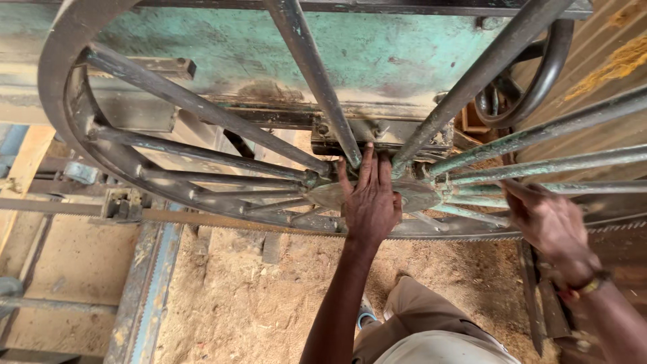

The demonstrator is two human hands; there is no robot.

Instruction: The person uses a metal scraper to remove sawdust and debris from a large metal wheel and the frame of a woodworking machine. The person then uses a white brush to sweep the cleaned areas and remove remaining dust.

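Your left hand lies flat on the wheel, which is dull grey metal, worn, with dust on the spokes. Your right hand touches a spoke with faded green paint. The panel is chipped, matt turquoise metal. The blade is thin toothed steel. The sawdust looks rough.

- Floor: bare earth under a thick layer of pale sawdust, clumped and uneven.
- Rail: a worn steel strip with flaking blue paint, running along the floor at the left.
- Planks: pale timber lying at the far left, beside grey metal fittings.
- Panel: a big machine body behind, its green paint rubbed and dust-streaked.
- Wall: ribbed brown sheeting at the upper right, with straw-coloured fibre hanging on it.
- Light: soft, even daylight, without hard shadows.
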